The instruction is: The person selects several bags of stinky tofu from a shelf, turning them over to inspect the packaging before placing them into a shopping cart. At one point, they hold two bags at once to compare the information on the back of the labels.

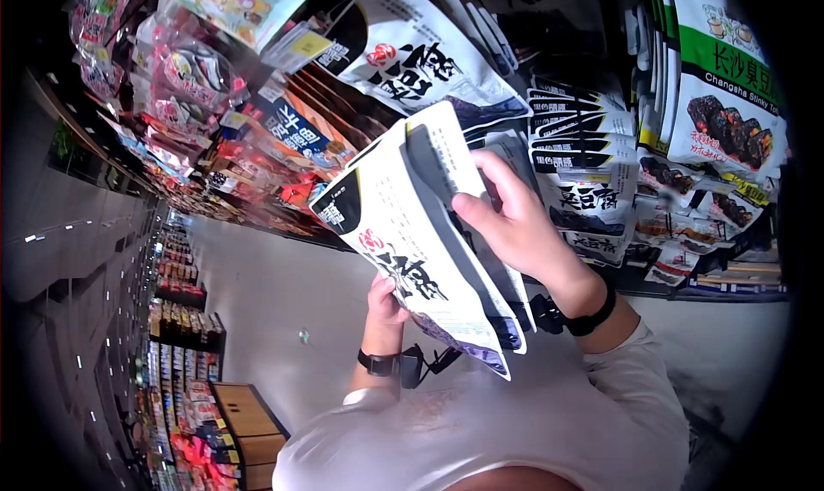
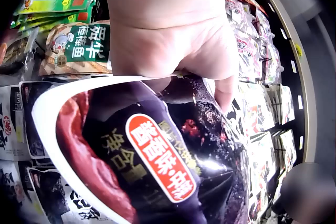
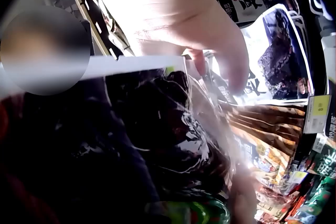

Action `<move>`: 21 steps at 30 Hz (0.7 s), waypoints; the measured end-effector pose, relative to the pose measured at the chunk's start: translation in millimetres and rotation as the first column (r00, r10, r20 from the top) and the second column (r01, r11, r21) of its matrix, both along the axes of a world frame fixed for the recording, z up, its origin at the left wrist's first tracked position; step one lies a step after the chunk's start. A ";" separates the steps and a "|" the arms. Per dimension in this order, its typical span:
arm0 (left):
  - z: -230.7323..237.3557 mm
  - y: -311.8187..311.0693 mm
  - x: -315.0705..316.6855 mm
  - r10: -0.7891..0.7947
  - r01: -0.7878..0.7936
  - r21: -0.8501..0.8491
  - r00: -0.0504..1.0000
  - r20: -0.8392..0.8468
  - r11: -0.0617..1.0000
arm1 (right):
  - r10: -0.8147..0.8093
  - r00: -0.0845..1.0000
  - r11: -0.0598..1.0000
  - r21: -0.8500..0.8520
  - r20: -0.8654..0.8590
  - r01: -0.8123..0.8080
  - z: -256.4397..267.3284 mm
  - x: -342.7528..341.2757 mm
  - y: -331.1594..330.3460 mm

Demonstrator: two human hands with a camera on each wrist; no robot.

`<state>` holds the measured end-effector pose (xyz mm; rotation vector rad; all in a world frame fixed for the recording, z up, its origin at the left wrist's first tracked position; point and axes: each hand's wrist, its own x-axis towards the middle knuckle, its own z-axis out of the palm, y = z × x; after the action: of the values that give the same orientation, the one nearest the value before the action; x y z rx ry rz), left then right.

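Observation:
In the head view, a small stack of white snack bags (image 1: 412,242) with black lettering is held at a tilt before the chest. My left hand (image 1: 385,304) grips the stack by its left edge, thumb on the front. On the other side my right hand (image 1: 518,233) holds the rear bags, its thumb over their edge and its other fingers partly hidden behind. The left wrist view shows a dark purple-black printed panel (image 2: 152,155) of a bag below the left hand (image 2: 173,50). A dark, glossy bag (image 3: 152,129) lies under the right hand (image 3: 189,29) in the right wrist view.
A shelf rack ahead carries hanging white bags (image 1: 421,62), a green-and-white bag (image 1: 730,79) at the right and pink packets (image 1: 189,70) at the left. Price tags (image 1: 300,49) stick out from the rack. Other stocked shelves (image 1: 176,336) line the aisle floor (image 1: 266,319).

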<state>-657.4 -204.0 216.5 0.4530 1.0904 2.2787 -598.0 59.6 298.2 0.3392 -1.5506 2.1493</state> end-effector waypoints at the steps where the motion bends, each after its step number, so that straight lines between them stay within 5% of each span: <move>1: 0.6 7.7 0.5 0.011 -0.016 -0.077 0.998 -0.061 0.997 | 0.011 1.000 0.998 0.063 -0.011 -0.010 -2.4 4.5 3.1; 5: 8.5 25.0 11.4 0.031 -0.075 -0.263 0.985 -0.167 0.962 | -0.106 0.970 0.994 -0.049 -0.217 0.098 -18.7 11.9 10.5; 6: 17.0 33.4 18.4 0.064 -0.129 -0.300 0.974 -0.218 0.945 | -0.060 0.970 0.997 -0.055 -0.235 0.049 -19.4 17.6 16.2; 7: 15.9 32.6 17.6 0.050 -0.131 -0.308 0.965 -0.259 0.942 | 0.037 0.980 0.968 -0.238 -0.196 -0.084 -7.4 28.0 15.1; 9: 14.2 30.7 15.3 -0.034 -0.069 -0.290 0.942 -0.335 0.955 | 0.141 0.988 0.957 -0.248 -0.064 -0.153 -6.0 37.6 27.4; 10: 12.8 29.7 15.8 -0.053 -0.054 -0.304 0.941 -0.334 0.951 | 0.012 0.997 0.998 -0.068 0.080 -0.006 -2.6 40.9 28.3; 13: 5.5 29.3 17.7 -0.110 -0.005 -0.334 0.940 -0.324 0.943 | -0.071 0.952 0.997 0.043 0.297 0.061 6.2 39.0 23.6; 18: 2.3 18.5 20.7 -0.124 0.020 -0.380 0.960 -0.251 0.925 | -0.146 0.960 0.987 -0.035 0.240 0.159 -7.4 30.5 10.9; 21: 32.6 0.2 13.5 -0.149 -0.038 -0.389 0.885 -0.441 0.920 | -0.197 0.963 0.979 -0.023 0.184 0.205 2.7 38.6 0.8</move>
<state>-643.9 -203.8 249.1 0.8786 1.6991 1.8710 -559.3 60.4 300.9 -0.0293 -1.5596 2.0962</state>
